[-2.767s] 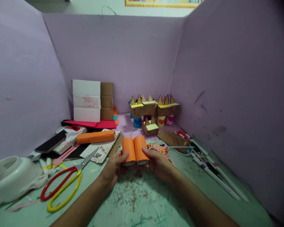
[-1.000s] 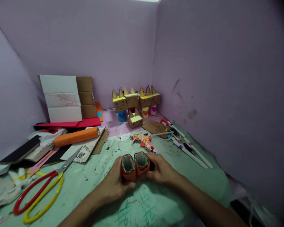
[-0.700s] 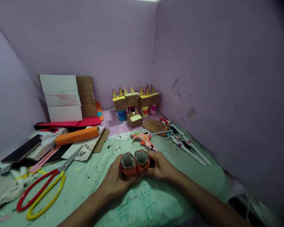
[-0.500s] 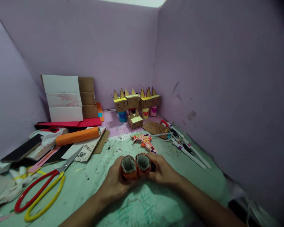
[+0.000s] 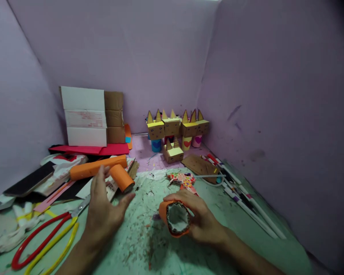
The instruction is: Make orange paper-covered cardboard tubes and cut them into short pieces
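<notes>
An orange cardboard tube (image 5: 164,212) is in my right hand (image 5: 199,214), its open end facing me and showing a pale, ragged rim. My left hand (image 5: 104,208) is open, fingers spread, with nothing gripped. Just beyond its thumb and fingers a second short orange tube (image 5: 122,178) lies tilted over the papers. Behind that tube rests a longer orange roll (image 5: 96,168). Large scissors (image 5: 44,238) with red and yellow handles lie left of my left hand, their blades partly covered by it.
Cardboard animal-like heads (image 5: 172,128) with pointed ears stand at the back, some on coloured tubes. Markers (image 5: 249,208) lie along the right wall. A patterned paper piece (image 5: 183,179) and a brown cardboard piece (image 5: 199,167) sit mid-table. A folded carton (image 5: 86,116) leans at back left.
The two short tubes, held side by side before, are now apart. One rests at the left, released by my left hand; the other stays in my right hand. The view has shifted.
</notes>
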`<state>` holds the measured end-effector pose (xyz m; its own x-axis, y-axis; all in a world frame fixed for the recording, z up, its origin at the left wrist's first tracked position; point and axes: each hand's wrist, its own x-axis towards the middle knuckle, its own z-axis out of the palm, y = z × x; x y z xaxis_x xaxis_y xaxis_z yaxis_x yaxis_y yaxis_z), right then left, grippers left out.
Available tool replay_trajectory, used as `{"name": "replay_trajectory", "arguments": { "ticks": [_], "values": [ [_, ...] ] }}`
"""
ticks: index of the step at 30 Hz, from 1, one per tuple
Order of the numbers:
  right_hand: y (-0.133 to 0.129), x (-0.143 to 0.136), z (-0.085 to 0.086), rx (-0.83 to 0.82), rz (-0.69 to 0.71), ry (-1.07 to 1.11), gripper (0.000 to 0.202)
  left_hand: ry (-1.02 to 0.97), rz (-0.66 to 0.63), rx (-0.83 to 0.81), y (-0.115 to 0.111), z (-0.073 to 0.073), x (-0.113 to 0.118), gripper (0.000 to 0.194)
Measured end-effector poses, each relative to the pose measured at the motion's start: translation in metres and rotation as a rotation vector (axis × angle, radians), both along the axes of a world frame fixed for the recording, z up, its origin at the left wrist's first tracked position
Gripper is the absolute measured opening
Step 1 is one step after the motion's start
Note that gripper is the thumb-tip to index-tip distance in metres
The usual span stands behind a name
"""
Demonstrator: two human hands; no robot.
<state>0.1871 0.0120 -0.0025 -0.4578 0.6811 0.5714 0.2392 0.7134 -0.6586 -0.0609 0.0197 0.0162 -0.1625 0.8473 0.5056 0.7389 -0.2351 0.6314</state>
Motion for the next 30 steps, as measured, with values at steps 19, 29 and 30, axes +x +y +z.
{"name": "replay_trajectory", "arguments": {
  "ticks": [19,29,30],
  "values": [
    [0.001,-0.020,0.003,-0.307,0.086,0.098,0.044,-0.211,-0.723,-0.260,-0.019,-0.028,0.026,0.062],
    [-0.001,-0.032,-0.006,-0.116,0.003,0.101,0.037,-0.508,-0.666,-0.390,-0.017,-0.047,0.035,0.034],
    [-0.001,-0.033,-0.002,-0.112,0.004,0.108,0.034,-0.516,-0.676,-0.394,-0.017,-0.045,0.035,0.035]
  ]
}}
